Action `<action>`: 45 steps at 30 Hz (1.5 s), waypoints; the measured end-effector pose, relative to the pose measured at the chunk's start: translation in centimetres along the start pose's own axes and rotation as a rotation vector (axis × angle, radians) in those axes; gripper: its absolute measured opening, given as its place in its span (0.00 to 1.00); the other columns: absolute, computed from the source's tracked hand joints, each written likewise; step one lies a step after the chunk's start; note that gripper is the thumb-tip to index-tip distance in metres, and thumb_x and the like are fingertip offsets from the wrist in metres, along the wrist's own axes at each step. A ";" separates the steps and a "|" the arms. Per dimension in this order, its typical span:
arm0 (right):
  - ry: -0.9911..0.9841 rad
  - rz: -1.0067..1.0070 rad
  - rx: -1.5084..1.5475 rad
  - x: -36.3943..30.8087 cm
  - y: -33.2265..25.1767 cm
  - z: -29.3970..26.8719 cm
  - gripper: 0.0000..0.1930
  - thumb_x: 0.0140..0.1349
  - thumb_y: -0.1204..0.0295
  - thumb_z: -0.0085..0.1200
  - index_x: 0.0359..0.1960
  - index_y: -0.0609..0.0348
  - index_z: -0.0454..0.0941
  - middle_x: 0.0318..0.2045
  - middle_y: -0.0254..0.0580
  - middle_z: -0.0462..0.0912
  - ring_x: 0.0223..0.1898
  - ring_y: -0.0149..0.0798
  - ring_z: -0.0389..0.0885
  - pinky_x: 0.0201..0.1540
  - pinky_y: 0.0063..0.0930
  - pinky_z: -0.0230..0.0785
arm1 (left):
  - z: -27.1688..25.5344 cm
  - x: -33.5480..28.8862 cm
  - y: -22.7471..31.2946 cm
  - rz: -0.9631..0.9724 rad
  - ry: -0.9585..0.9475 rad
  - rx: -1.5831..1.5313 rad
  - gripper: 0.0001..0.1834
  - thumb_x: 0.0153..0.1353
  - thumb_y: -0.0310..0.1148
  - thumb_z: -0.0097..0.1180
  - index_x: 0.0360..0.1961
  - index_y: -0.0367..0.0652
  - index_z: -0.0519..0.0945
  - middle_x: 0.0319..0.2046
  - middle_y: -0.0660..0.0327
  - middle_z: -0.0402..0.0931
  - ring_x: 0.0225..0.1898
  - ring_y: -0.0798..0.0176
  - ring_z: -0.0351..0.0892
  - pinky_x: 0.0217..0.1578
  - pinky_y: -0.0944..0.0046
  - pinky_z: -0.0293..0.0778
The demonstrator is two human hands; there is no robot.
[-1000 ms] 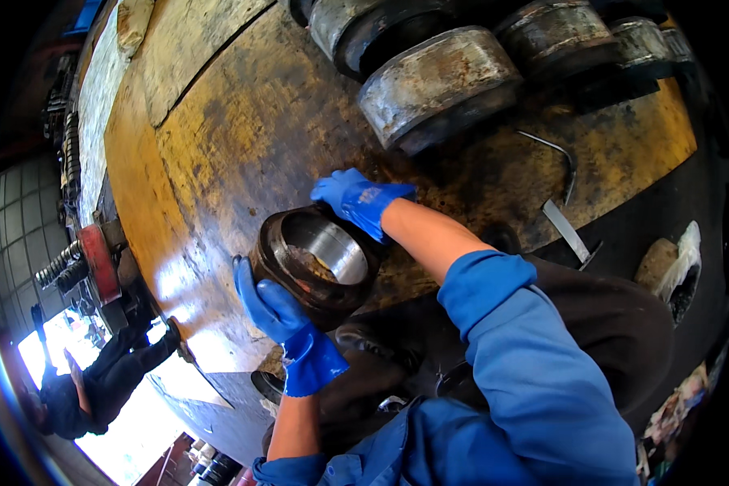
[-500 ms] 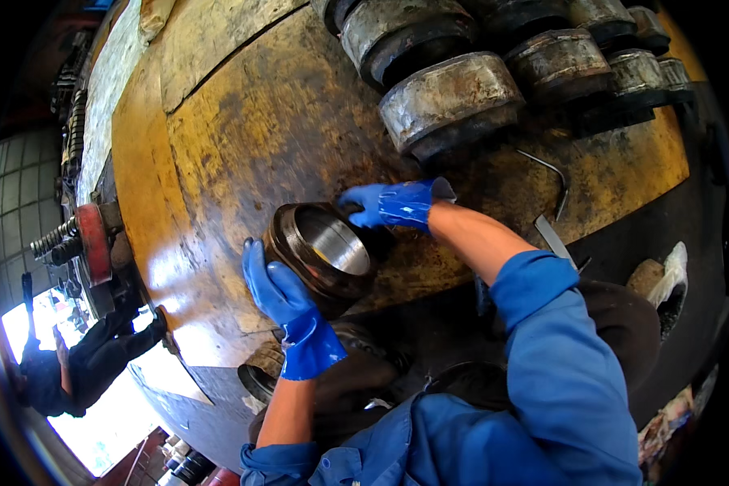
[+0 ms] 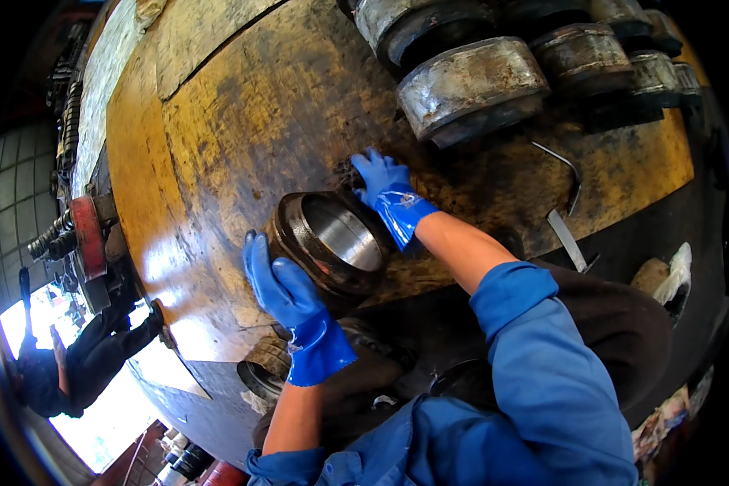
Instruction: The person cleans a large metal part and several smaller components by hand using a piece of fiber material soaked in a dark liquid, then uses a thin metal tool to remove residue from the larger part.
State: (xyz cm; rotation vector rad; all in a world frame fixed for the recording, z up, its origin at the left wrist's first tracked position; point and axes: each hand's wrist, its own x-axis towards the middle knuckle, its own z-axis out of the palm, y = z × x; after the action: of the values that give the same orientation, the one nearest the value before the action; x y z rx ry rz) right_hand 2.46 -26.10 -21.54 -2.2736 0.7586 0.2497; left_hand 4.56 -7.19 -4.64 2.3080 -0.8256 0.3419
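Observation:
A thick, grimy metal ring (image 3: 296, 223) with a bright machined bore stands tilted on the stained worktop in front of me. My left hand (image 3: 283, 283), in a blue rubber glove, cups its outer left side, the fingers along the rim and the thumb on the near side. Beyond the ring's right edge is my right hand (image 3: 383, 182), gloved the same way and bent over the surface. A dark, rough clump (image 3: 346, 175) shows between its fingers and thumb; what it is cannot be made out.
Several large rusty metal rings (image 3: 474, 85) stand in rows at the far right. A bent rod (image 3: 565, 166) and a flat metal strip (image 3: 567, 240) lie to the right. A smaller cylinder (image 3: 267, 360) is near my left wrist. A red-sided vise-like device (image 3: 89, 237) and another person (image 3: 81, 364) are at the left.
My right hand has moved slightly farther from me, its fingers now pointing away over the worktop. My left hand stays at the ring. The view has shifted a little.

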 end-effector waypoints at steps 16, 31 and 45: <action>-0.251 -0.261 0.271 0.5 -2.1 1.0 0.25 0.59 0.73 0.59 0.60 0.50 0.80 0.54 0.55 0.83 0.56 0.61 0.81 0.58 0.47 0.75 | -0.7 0.3 -0.4 -0.013 0.007 0.013 0.21 0.71 0.29 0.47 0.59 0.28 0.76 0.60 0.36 0.75 0.64 0.35 0.72 0.67 0.44 0.64; -0.056 -0.331 0.259 3.9 -0.5 3.0 0.13 0.58 0.69 0.60 0.45 0.50 0.86 0.46 0.55 0.86 0.50 0.63 0.83 0.50 0.48 0.79 | 0.1 0.3 0.0 0.026 0.009 -0.002 0.20 0.71 0.28 0.47 0.58 0.27 0.76 0.59 0.35 0.75 0.63 0.35 0.73 0.67 0.45 0.65; -0.380 -0.329 -0.075 -3.6 1.6 -1.3 0.13 0.53 0.71 0.63 0.42 0.52 0.87 0.45 0.53 0.87 0.47 0.60 0.86 0.48 0.50 0.80 | -0.3 0.2 -0.4 0.029 0.036 0.037 0.19 0.70 0.28 0.48 0.58 0.29 0.77 0.58 0.38 0.77 0.61 0.36 0.75 0.66 0.45 0.66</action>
State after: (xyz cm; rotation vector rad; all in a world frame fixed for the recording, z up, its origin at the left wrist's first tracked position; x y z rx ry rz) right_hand -1.43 -26.28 -20.19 -2.2818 0.1786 0.5397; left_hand 4.94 -6.88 -4.54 2.3188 -0.8423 0.4136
